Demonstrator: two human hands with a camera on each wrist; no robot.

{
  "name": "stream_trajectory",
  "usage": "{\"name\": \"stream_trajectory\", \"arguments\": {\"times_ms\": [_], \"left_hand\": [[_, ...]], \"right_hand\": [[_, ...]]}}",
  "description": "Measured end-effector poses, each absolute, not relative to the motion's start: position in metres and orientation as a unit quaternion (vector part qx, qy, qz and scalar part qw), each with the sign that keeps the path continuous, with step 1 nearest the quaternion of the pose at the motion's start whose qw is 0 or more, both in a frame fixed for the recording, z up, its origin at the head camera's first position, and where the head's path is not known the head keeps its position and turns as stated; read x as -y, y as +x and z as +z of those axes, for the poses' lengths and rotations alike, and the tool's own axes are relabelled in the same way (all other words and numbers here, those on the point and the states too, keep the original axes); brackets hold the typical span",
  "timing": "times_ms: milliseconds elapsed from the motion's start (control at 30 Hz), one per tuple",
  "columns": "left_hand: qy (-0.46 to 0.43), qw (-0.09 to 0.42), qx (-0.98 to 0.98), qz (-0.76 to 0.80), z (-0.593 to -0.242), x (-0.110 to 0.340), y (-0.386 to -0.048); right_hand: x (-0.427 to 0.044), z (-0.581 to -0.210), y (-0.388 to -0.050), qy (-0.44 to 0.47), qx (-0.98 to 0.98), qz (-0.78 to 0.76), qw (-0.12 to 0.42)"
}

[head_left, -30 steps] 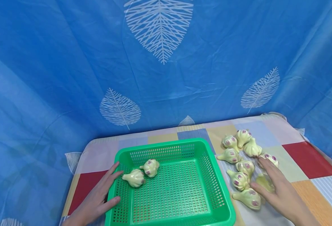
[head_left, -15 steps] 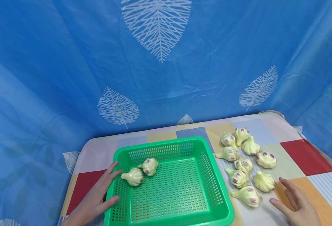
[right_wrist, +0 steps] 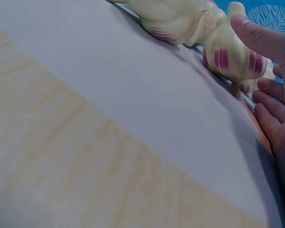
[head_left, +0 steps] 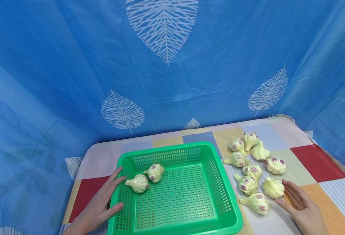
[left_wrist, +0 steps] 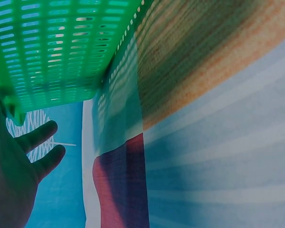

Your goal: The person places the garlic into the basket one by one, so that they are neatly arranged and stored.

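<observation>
My left hand [head_left: 97, 204] rests at the left rim of a green plastic basket [head_left: 235, 204], its fingers extended along the edge. In the left wrist view, fingers [left_wrist: 40, 137] show below the basket's slotted wall [left_wrist: 61, 52]. Inside the basket lie two garlic bulbs [head_left: 138, 183]. On the right, my right hand [head_left: 304, 205] is beside a pale garlic bulb [head_left: 273, 188], with relaxed fingers and thumb near its right side. The right wrist view has the thumb over a purple-marked bulb [right_wrist: 235, 57]; whether it touches cannot be told.
Several more garlic bulbs [head_left: 252, 173] lie loosely grouped on the table right of the basket. A checked patchwork cloth [head_left: 316, 163] covers the table. Blue curtains [head_left: 172, 98] with white leaf prints hang behind and at the sides.
My right hand drew back from over the bulbs toward the lower right, uncovering the pale one, then came slightly left to its side. The left hand stays at the basket rim.
</observation>
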State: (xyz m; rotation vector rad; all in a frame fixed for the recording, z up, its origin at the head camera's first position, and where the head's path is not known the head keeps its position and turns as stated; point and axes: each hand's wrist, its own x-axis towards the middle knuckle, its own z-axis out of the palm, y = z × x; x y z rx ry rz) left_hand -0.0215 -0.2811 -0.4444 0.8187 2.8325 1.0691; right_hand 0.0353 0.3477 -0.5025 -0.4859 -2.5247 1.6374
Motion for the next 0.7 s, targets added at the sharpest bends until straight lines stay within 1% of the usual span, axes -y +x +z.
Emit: {"name": "stream_trajectory", "arguments": {"times_ms": [67, 200, 267, 500, 700], "left_hand": [[0.260, 0.003, -0.905, 0.338, -0.444, 0.281, -0.022], [0.260, 0.009, -0.901, 0.348, -0.442, 0.281, -0.021], [0.260, 0.013, -0.896, 0.359, -0.441, 0.280, -0.021], [0.260, 0.010, -0.893, 0.369, -0.446, 0.282, -0.022], [0.264, 0.008, -0.897, 0.355, -0.446, 0.283, -0.023]], "right_hand": [[-0.346, -0.501, 0.031, -0.153, 0.843, 0.515, 0.040], [-0.340, -0.499, 0.021, -0.124, 0.856, 0.498, 0.059], [-0.337, -0.497, 0.016, -0.125, 0.855, 0.499, 0.067], [-0.333, -0.498, 0.006, -0.167, 0.826, 0.534, 0.069], [-0.333, -0.496, 0.008, -0.196, 0.818, 0.537, 0.070]]}}
